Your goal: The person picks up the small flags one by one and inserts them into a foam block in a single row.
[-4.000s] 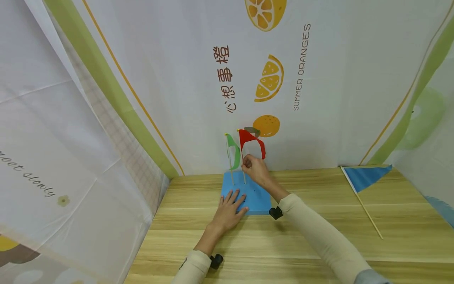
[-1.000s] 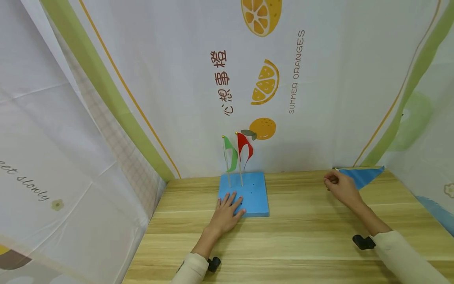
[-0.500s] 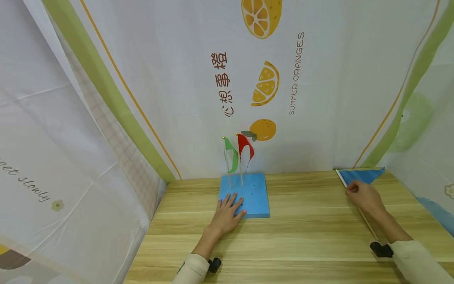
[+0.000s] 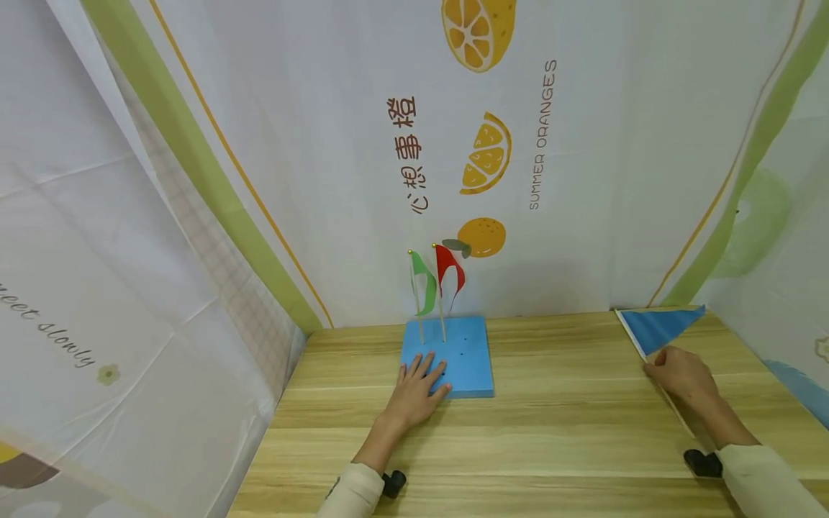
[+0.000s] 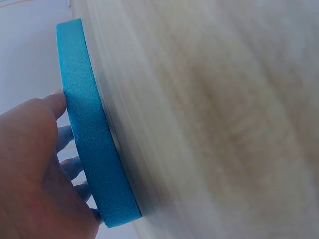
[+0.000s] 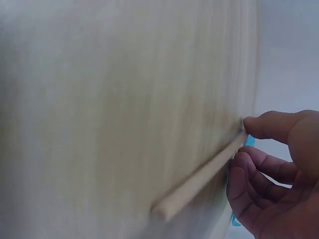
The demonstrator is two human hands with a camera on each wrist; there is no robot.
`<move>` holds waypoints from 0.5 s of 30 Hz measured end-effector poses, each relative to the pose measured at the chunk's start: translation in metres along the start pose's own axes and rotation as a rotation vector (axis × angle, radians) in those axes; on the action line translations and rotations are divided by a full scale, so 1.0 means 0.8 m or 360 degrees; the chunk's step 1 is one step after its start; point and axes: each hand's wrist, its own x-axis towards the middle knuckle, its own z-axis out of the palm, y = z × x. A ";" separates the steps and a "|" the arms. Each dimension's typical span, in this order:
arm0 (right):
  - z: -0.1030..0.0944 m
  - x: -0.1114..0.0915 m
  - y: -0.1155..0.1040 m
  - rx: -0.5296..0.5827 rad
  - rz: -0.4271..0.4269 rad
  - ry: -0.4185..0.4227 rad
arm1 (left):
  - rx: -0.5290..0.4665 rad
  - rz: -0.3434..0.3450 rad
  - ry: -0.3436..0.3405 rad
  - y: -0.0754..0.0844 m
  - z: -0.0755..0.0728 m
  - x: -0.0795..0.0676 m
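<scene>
My left hand [image 4: 411,394] rests with spread fingers on the near left part of a square blue foam board [image 4: 476,370]. The left wrist view shows the thumb and fingers over the board's edge [image 5: 92,129]. Two small flags stand in the board, a green one [image 4: 427,298] and a red one [image 4: 445,256], both on thin sticks. At the right, a blue triangular flag [image 4: 657,327] lies along the table. My right hand [image 4: 685,378] pinches its wooden stick [image 6: 194,184] just below the cloth, the stick's free end pointing back toward the wrist camera.
Small dark holes mark the board's top. The wood-grain table [image 4: 550,432] meets a white printed curtain [image 4: 583,252] behind the board. Another curtain hangs along the left side [image 4: 129,288]. Black wrist cameras [image 4: 702,463] sit at both wrists.
My right hand has left the red flag's stick, moved far right to the blue flag and slid down to pinch its stick. The left hand stays on the board.
</scene>
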 end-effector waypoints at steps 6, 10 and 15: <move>0.003 -0.005 -0.006 0.0006 0.0004 0.0052 | -0.0012 0.0047 0.0029 0.002 -0.001 -0.001; 0.002 -0.007 -0.010 0.0021 0.0027 0.0050 | -0.0006 0.0038 0.0011 0.003 -0.004 -0.001; 0.001 -0.007 -0.012 0.0034 0.0075 0.0005 | 0.0004 0.0015 -0.0012 0.000 -0.001 -0.001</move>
